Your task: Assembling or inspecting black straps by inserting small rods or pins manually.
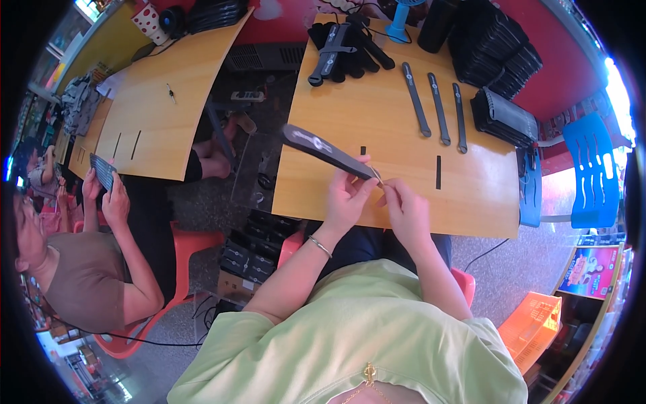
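Observation:
My left hand (344,200) grips one end of a long black strap (324,150) with rounded ends and a pale printed mark. The strap slants up and left over the wooden table (377,135). Close beside it, my right hand (406,210) has thumb and fingers pinched at a thin brass-coloured piece (378,178) by the strap's near end. What that piece is cannot be made out. Three similar black straps, a left strap (416,101), a middle strap (439,110) and a right strap (459,120), lie side by side farther back.
A bundle of black straps (331,55) lies at the far left. Black stacks (494,50) and a black folded pile (506,116) stand far right, near a blue fan (398,20). Blue chair (592,172) and orange crate (531,330) are right; another person (94,276) sits left holding a phone.

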A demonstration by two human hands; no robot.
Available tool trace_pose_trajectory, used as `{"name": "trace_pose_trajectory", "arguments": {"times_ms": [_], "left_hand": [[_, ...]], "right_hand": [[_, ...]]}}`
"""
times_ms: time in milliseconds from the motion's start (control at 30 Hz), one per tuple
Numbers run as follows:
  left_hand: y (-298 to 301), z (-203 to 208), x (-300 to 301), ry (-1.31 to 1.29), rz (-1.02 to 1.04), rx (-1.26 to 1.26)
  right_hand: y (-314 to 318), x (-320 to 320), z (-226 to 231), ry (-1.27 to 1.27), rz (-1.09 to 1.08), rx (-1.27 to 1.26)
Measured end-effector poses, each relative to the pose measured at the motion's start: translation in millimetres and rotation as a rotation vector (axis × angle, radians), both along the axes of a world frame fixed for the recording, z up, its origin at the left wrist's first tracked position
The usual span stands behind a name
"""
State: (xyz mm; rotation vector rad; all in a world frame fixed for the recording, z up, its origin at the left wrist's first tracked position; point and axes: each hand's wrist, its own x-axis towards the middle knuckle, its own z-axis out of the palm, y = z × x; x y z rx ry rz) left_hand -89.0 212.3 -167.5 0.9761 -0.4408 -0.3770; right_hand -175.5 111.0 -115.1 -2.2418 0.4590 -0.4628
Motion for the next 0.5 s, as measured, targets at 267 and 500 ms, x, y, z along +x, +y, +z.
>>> {"name": "trace_pose_trajectory", "arguments": {"times_ms": [267, 500], "left_hand": [[0.6, 2.6, 4.2, 0.102, 0.079, -0.052], [2.2, -3.6, 5.8, 0.126, 0.062, -0.074]], "right_hand": [[3.3, -1.9, 5.1, 0.018, 0.002, 0.204], [-0.2, -4.4, 1.5, -0.005, -0.006, 0.028]]}}
